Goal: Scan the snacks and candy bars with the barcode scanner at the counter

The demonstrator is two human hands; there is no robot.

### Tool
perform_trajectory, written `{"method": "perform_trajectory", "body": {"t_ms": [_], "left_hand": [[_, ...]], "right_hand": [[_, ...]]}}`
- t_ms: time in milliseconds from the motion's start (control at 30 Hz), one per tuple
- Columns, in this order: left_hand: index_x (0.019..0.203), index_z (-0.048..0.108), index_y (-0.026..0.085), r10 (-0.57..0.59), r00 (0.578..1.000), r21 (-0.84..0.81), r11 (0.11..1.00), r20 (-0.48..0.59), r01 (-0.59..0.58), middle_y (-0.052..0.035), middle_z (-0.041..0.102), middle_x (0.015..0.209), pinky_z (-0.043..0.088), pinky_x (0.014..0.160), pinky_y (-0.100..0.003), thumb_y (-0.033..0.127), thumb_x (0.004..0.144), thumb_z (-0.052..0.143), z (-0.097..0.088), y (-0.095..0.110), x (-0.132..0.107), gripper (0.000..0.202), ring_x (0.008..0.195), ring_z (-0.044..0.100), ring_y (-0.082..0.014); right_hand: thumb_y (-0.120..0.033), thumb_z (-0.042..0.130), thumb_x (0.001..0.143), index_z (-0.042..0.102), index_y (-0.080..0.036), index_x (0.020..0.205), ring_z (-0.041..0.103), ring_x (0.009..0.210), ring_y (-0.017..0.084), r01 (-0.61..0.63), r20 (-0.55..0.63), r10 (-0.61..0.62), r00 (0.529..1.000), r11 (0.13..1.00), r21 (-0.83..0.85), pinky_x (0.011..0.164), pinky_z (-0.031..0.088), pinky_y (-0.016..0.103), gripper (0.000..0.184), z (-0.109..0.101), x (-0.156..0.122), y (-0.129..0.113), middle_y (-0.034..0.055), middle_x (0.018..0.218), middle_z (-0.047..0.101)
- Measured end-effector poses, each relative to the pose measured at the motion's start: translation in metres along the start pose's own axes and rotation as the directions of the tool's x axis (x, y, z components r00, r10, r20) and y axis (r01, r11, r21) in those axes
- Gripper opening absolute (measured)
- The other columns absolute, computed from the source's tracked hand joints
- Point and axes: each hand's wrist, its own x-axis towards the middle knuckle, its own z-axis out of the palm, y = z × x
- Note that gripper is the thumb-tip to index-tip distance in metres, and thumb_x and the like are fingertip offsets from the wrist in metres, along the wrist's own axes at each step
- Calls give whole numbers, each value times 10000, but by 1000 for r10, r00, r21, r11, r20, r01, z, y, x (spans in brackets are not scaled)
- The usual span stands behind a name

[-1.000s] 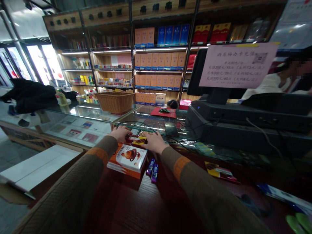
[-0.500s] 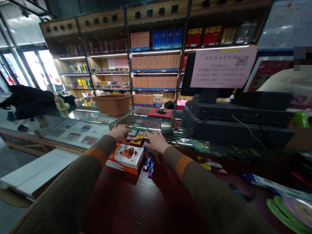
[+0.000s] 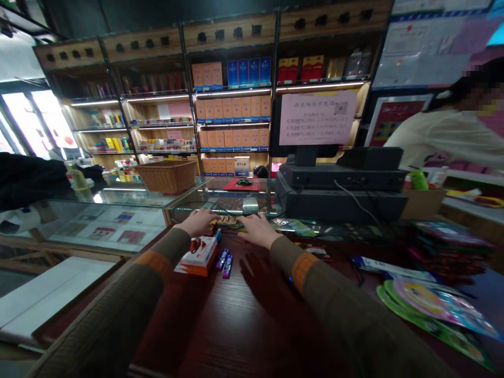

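Observation:
My left hand (image 3: 199, 222) reaches over the back of a small stack of orange-and-white boxes (image 3: 200, 255), fingers stretched forward. Partly hidden under those fingers is a yellow-and-dark packet (image 3: 213, 228). To the right, my right hand (image 3: 258, 230) is held low over the dark wooden counter (image 3: 224, 325), its fingers spread and nothing visible in them. A row of small gold-coloured pieces (image 3: 228, 219) lies between the fingertips of both hands. Two small purple packs (image 3: 227, 265) rest on the wood beside the boxes.
Beyond the hands is a glass display case (image 3: 197, 197) with a wicker basket (image 3: 167, 176) on its left. A monitor with a pink sign (image 3: 317, 119) stands behind. Round colourful packages (image 3: 429, 304) lie at right. Another person (image 3: 429, 131) is at the far right.
The view has turned to the right, showing more of the other person and the counter's right side. My right hand has shifted right, away from the purple packs; my left hand slightly right.

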Motion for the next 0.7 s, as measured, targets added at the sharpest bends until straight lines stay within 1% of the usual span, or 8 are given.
{"method": "perform_trajectory", "body": {"t_ms": [133, 200, 300, 400, 533, 633, 700], "left_hand": [[1388, 571, 317, 89, 996, 2, 996, -27, -89, -100, 581, 1411, 412, 1091, -482, 241, 784, 697, -2, 30, 8, 621, 1305, 526, -316], [1389, 569, 321, 128, 991, -4, 992, -37, -128, -91, 577, 1422, 403, 1103, -474, 231, 791, 684, -2, 46, 11, 616, 1310, 522, -311], [1395, 560, 333, 167, 985, -21, 985, -43, -168, -71, 566, 1441, 402, 1107, -457, 223, 799, 656, 0, 69, 15, 614, 1321, 515, -302], [1396, 566, 315, 199, 978, -41, 979, -53, -202, -78, 561, 1443, 400, 1106, -462, 241, 821, 627, 3, 90, 20, 583, 1315, 519, -309], [1349, 608, 302, 266, 961, -78, 959, -69, -271, -85, 594, 1393, 419, 1081, -440, 246, 842, 602, 11, 113, 29, 510, 1262, 554, -303], [1296, 638, 313, 310, 946, -109, 941, -94, -319, -73, 632, 1328, 436, 1050, -415, 257, 855, 588, 17, 127, 35, 447, 1207, 586, -278], [1283, 643, 311, 325, 939, -130, 932, -109, -338, -69, 639, 1314, 444, 1037, -410, 253, 849, 595, 20, 136, 38, 440, 1203, 589, -276]], "right_hand": [[-398, 623, 910, 547, -219, 1390, 587, 1240, 288, -38, -16, 38, 999, 999, -10, 1093, 289, 456, 518, -8, -26, 17, 145, 1296, 678], [-398, 630, 908, 547, -217, 1391, 585, 1245, 282, -67, -27, 67, 997, 998, -12, 1097, 289, 449, 523, -10, -40, 27, 144, 1296, 679], [-391, 629, 908, 550, -214, 1392, 584, 1244, 282, -119, -25, 119, 993, 993, -5, 1093, 296, 448, 521, -13, -61, 44, 140, 1290, 684], [-373, 623, 911, 565, -225, 1378, 553, 1284, 273, -157, -41, 157, 987, 988, 8, 1090, 304, 433, 493, -14, -81, 63, 128, 1310, 674], [-355, 618, 911, 567, -250, 1376, 526, 1317, 263, -216, -60, 218, 974, 976, 33, 1099, 304, 429, 480, -15, -107, 88, 111, 1382, 631], [-335, 612, 909, 544, -248, 1402, 553, 1287, 262, -264, -55, 267, 962, 962, 66, 1090, 321, 434, 505, -14, -126, 105, 104, 1341, 659], [-333, 614, 907, 541, -238, 1404, 565, 1273, 264, -297, -50, 301, 952, 952, 79, 1097, 316, 444, 511, -13, -137, 115, 104, 1295, 685]]}}
